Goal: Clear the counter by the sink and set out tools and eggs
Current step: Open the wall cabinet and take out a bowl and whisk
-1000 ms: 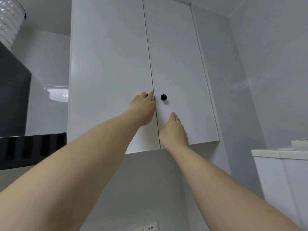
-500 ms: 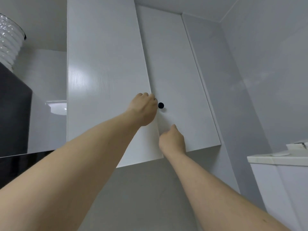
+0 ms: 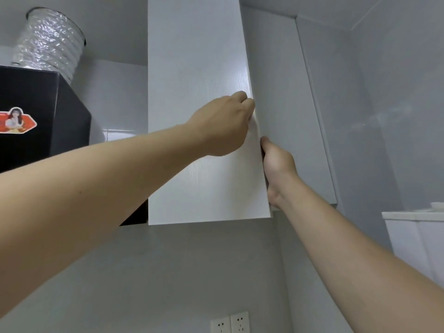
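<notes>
KITCHEN, OVERHEAD: We reach up with both bare arms to a white wall cabinet. Our left hand is raised with its back toward us. Its fingers are curled tight on the free right edge of the left cabinet door, partway up the panel. Our right hand sits just below and to the right, thumb pointing up along that same edge and wrist bent. Its fingers are hidden behind the panel, so we cannot tell whether they clutch anything.

The left cabinet door stands angled out toward us. Its free edge overlaps the right cabinet door, which lies farther back, and a thin dark gap shows at the edge beside our right hand. On the hinge side a black range hood sits close by, carrying a sticker and topped by a foil duct. Below the doors runs grey wall with a pair of wall sockets. At far right a white unit stands well apart from the doors.

The gripped door is white with a faint wood grain, and glare shines on it near our left hand.
</notes>
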`<state>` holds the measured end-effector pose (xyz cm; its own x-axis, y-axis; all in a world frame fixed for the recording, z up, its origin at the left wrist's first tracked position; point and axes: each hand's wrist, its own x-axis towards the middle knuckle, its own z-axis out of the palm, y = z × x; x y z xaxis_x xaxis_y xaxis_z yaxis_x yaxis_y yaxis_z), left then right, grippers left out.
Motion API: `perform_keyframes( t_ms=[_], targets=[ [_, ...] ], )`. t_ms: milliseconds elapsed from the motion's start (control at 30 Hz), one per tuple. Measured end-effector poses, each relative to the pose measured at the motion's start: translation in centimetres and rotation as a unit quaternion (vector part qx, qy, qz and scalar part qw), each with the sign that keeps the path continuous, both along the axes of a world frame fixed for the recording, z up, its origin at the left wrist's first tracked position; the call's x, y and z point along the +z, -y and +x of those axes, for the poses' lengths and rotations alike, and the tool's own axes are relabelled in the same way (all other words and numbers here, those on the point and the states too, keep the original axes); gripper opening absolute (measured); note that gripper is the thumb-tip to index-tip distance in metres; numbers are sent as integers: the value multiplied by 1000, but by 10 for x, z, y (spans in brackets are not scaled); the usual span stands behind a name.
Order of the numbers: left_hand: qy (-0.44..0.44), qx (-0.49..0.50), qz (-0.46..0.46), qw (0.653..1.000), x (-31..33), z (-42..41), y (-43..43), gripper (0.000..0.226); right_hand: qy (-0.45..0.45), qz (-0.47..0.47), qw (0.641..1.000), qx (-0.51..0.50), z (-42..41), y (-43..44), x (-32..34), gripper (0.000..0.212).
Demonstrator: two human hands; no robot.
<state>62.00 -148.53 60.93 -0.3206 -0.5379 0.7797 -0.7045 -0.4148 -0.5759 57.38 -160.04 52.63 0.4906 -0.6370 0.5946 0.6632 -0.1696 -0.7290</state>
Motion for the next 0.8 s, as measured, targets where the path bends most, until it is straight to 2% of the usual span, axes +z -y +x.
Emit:
perform_keyframes(
  t_ms=[100,200,300,367,467,600,700,800],
  targets=[
    [-46,-7,-7,999,-1,-13,-21,19,12,0,1000,15,-17,-23,-7,28],
    [-79,-14,-68,994,-4,-30,-46,24,13,-26,999,24,-30,-56,-13,41],
    [-99,-12,-137,985,-12,-42,-81,34,3,-119,993,3,-27,-94,-19,59],
    [-100,19,-164,981,-17,-45,-108,33,1,-193,981,-21,-21,-119,-24,71],
    [-124,54,-185,973,-23,-37,-146,30,34,-240,970,2,-10,-154,-26,65],
    [-143,28,-206,968,-34,-19,-173,31,49,-250,967,-16,9,-183,-28,63],
    [-154,-7,-212,965,-48,-13,-178,35,67,-248,966,-26,17,-188,-32,43],
    [-177,-5,-219,960,-60,-18,-170,37,76,-232,970,12,13,-175,-31,25]
  ],
)
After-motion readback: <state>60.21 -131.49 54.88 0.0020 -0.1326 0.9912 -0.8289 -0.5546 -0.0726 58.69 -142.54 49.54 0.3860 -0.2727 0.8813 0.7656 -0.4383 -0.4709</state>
